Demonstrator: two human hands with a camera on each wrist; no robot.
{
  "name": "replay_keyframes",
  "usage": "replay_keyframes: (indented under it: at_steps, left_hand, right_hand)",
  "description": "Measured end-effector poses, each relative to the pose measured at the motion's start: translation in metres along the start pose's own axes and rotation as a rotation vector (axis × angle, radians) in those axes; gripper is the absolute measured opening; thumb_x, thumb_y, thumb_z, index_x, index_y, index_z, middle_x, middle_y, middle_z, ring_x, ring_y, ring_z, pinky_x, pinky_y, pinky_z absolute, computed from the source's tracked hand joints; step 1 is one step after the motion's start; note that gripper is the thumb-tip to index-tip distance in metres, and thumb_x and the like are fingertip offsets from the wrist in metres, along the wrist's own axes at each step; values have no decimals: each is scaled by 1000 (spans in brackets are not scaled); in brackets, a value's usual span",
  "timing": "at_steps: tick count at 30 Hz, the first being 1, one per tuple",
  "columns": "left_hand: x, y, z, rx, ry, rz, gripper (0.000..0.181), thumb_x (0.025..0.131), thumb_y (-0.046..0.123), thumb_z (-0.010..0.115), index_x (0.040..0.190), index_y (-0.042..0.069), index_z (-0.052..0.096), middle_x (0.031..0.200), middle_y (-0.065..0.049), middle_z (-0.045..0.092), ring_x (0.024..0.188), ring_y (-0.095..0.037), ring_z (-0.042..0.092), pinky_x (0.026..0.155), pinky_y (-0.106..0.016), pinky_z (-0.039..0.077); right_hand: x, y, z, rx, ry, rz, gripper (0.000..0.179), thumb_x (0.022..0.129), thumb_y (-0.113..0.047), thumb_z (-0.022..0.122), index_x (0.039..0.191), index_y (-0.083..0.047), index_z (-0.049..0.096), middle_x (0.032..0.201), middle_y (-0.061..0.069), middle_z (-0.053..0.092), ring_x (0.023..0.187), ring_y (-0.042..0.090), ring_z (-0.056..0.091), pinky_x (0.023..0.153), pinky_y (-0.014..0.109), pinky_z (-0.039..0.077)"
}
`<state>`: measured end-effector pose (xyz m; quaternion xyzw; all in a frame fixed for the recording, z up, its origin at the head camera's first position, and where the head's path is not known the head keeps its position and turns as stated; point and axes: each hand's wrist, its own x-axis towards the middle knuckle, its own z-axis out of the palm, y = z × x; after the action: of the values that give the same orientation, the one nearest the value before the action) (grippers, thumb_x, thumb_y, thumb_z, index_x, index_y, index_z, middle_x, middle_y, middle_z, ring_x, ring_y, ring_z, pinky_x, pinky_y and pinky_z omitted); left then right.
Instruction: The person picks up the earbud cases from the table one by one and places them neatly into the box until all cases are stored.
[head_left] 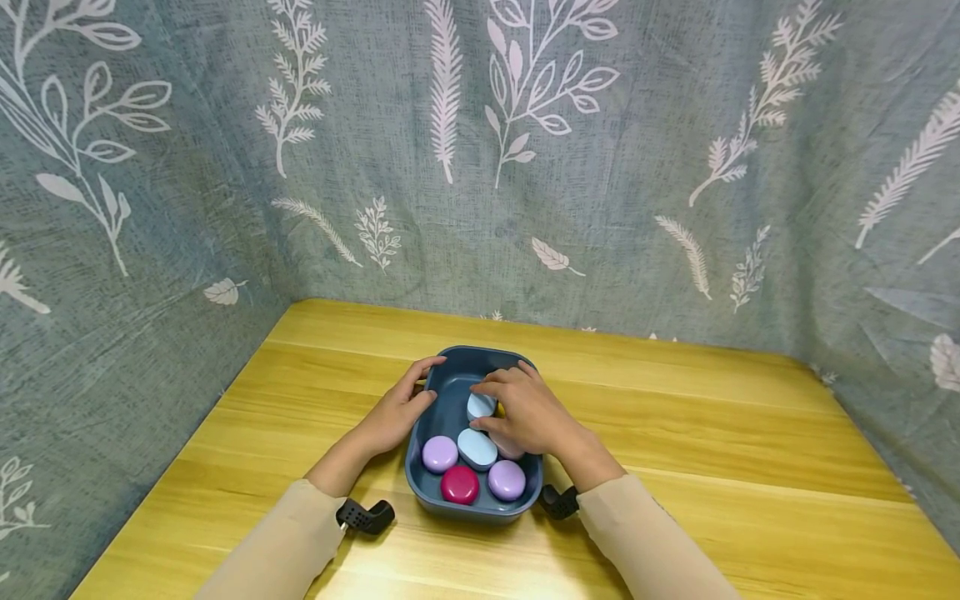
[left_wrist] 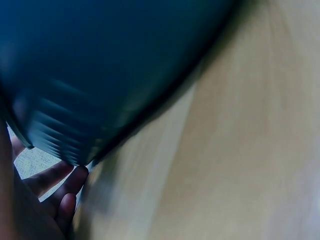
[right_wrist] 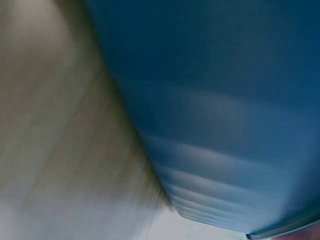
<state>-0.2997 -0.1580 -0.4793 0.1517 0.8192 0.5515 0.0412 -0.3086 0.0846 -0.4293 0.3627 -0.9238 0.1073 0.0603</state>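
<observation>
A dark blue rectangular bin [head_left: 472, 515] with rounded corners stands on the table. My left hand [head_left: 390, 417] holds its left side, thumb at the rim; in the left wrist view, fingers [left_wrist: 75, 180] touch the outer wall. My right hand [head_left: 532, 408] reaches inside and pinches a light blue oval piece [head_left: 480, 406] between thumb and fingers. Below it lie another light blue oval piece [head_left: 477, 448], a lilac round piece [head_left: 440, 454], a crimson one [head_left: 460, 484] and a second lilac one [head_left: 507, 480]. A pale pink piece [head_left: 507, 447] and something yellow are partly hidden under the right hand.
The wooden table [head_left: 735, 467] extends around the bin. A grey-blue curtain [head_left: 480, 242] with white leaf prints hangs behind and at both sides. Black wrist devices [head_left: 367, 517] sit close to the bin's near corners.
</observation>
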Motion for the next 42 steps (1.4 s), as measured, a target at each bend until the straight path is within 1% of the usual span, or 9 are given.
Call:
replay_keyframes:
  at_steps: [4, 6, 9, 11, 13, 19, 27, 33, 42]
  left_hand:
    - [1, -1, -1, 6, -18, 7, 50, 103, 21, 40, 149, 37, 28, 147, -8, 38, 132, -29, 43, 105, -52, 39]
    - [0, 4, -3, 3, -41, 9, 50, 103, 19, 39, 151, 32, 27, 149, -13, 36, 132, -32, 44, 106, -53, 38]
    - [1, 4, -3, 7, -49, 9, 50, 104, 19, 39, 151, 32, 27, 151, -14, 34, 131, -34, 45, 106, -54, 38]
    - [0, 4, -3, 12, -40, 14, 50, 103, 19, 40, 150, 33, 27, 150, -13, 35, 132, -33, 44, 106, -54, 37]
    - [2, -1, -2, 15, -20, 19, 50, 103, 21, 40, 148, 38, 29, 149, -9, 37, 133, -30, 43, 106, -53, 38]
    - [2, -2, 0, 5, 2, 7, 49, 103, 21, 42, 147, 40, 31, 145, -4, 40, 133, -26, 42, 105, -51, 39]
    - [1, -1, 0, 4, 2, 19, 49, 103, 21, 42, 147, 40, 31, 145, -4, 41, 132, -26, 43, 105, -52, 39]
    - [1, 0, -1, 0, -2, 7, 49, 103, 21, 42, 147, 40, 31, 146, -4, 39, 134, -26, 41, 106, -52, 38]
    - [2, -2, 0, 10, 2, 5, 49, 103, 22, 42, 147, 42, 31, 144, -2, 41, 132, -24, 42, 104, -51, 39]
  right_hand:
    - [1, 0, 1, -4, -5, 1, 48, 84, -51, 69, 123, -22, 67, 118, -5, 64, 117, 17, 54, 116, 54, 22]
    - [1, 0, 1, -4, -8, -6, 48, 85, -50, 69, 123, -21, 67, 118, -4, 64, 116, 18, 54, 115, 53, 24]
    - [1, 1, 1, -8, -15, -15, 48, 86, -50, 68, 124, -21, 67, 118, -3, 65, 115, 18, 55, 113, 50, 28]
    - [1, 1, 1, -12, -19, -18, 48, 86, -49, 67, 125, -20, 66, 119, -2, 65, 114, 19, 55, 111, 48, 30]
    - [2, 1, 1, -17, -24, -16, 47, 87, -48, 67, 125, -20, 66, 120, -2, 65, 115, 19, 55, 110, 46, 31]
    - [2, 1, 2, -36, -43, -6, 47, 87, -47, 68, 126, -22, 65, 123, -4, 64, 120, 21, 52, 111, 47, 29]
    - [3, -1, 2, -45, -67, -5, 45, 87, -48, 67, 126, -24, 65, 125, -6, 64, 124, 24, 49, 110, 49, 29]
    - [4, -2, 1, -72, -91, -8, 45, 89, -48, 64, 128, -24, 65, 129, -6, 62, 126, 23, 47, 109, 48, 30]
    - [2, -1, 1, -49, -84, -17, 45, 88, -45, 67, 127, -23, 65, 130, -6, 62, 125, 22, 48, 109, 48, 30]
